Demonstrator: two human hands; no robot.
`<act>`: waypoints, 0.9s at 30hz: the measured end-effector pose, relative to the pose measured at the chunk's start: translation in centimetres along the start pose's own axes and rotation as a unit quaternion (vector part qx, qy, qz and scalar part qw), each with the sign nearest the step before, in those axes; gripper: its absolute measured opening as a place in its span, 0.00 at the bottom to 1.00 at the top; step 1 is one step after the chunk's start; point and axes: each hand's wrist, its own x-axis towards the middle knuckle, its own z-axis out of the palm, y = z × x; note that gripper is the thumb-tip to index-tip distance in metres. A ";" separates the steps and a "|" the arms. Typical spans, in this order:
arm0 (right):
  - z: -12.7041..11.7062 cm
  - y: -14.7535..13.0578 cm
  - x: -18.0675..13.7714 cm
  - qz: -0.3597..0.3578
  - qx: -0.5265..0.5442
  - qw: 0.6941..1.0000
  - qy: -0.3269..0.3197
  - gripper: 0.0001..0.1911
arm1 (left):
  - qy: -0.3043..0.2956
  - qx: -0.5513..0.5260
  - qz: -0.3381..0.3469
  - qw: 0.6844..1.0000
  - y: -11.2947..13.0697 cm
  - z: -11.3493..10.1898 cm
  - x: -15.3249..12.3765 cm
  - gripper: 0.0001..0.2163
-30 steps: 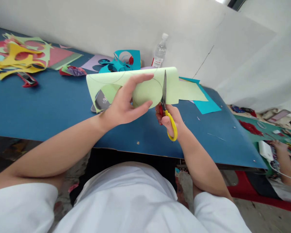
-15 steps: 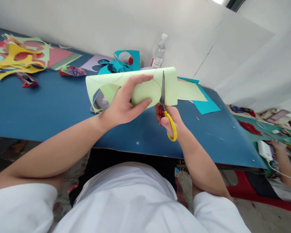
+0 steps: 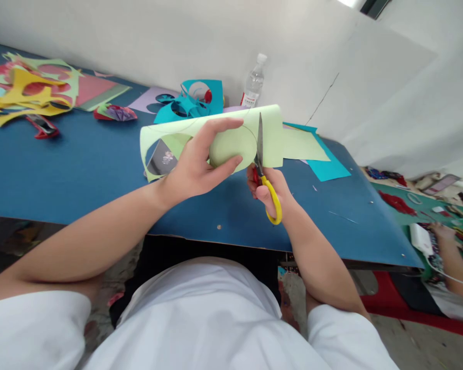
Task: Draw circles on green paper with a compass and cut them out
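Note:
My left hand (image 3: 204, 159) grips a sheet of pale green paper (image 3: 272, 139), thumb and forefinger curved about a rounded, partly cut section. The sheet is curled, with drawn curved lines and a round hole at its left end. Through that hole shows a dark, flat phone-like object (image 3: 162, 158) with a light pattern. My right hand (image 3: 270, 192) is closed on scissors (image 3: 273, 200) with yellow and red handles. Their blades point up, one lying in front of the paper beside the drawn curve; the other blade is mostly hidden.
Cut paper scraps (image 3: 34, 92) and a red-handled tool (image 3: 42, 126) lie at the left. Blue paper cutouts (image 3: 193, 103) and a water bottle (image 3: 253, 82) stand by the wall. More sheets (image 3: 320, 154) lie right. Another person's arm (image 3: 457, 262) is at a green table.
The left end of the pale green paper has shifted slightly right and curled, showing more of the dark object through the hole. Both hands and the scissors have hardly moved.

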 end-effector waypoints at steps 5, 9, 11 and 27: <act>-0.1 0.0 0.0 -0.007 0.000 1.000 -0.001 0.49 | 0.005 -0.031 0.041 0.999 0.6 0.0 0.6 0.26; -0.2 0.2 -0.1 -0.011 0.001 1.000 -0.004 0.48 | 0.007 -0.040 0.036 0.999 0.8 -0.1 0.8 0.23; -0.2 0.2 -0.1 -0.002 0.000 1.000 -0.004 0.49 | 0.014 -0.051 0.050 0.997 0.6 0.0 0.8 0.23; -0.1 0.4 0.1 0.001 0.014 1.000 -0.012 0.49 | -0.015 -0.030 0.019 0.999 0.4 0.0 0.5 0.21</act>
